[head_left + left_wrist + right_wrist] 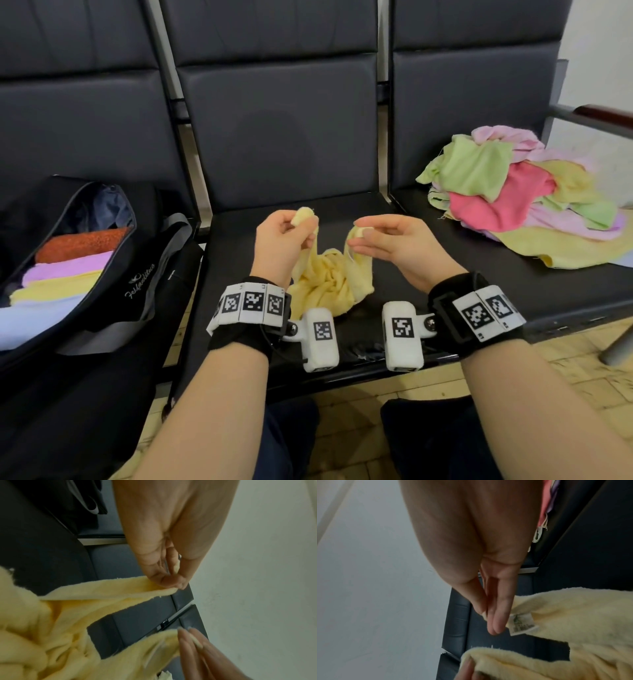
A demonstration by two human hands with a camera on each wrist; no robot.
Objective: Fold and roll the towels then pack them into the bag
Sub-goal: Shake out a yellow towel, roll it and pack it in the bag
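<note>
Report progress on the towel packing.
Done: several rolled towels already sit in the bag. In hand: left hand and right hand each pinch a corner of the yellow towel, still unfolded. Left: the pile of loose towels.

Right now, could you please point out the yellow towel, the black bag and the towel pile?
yellow towel (323, 281), head view, bunched middle on the seat.
black bag (113, 274), head view, front wall by the logo.
towel pile (496, 202), head view, pink towel.
</note>
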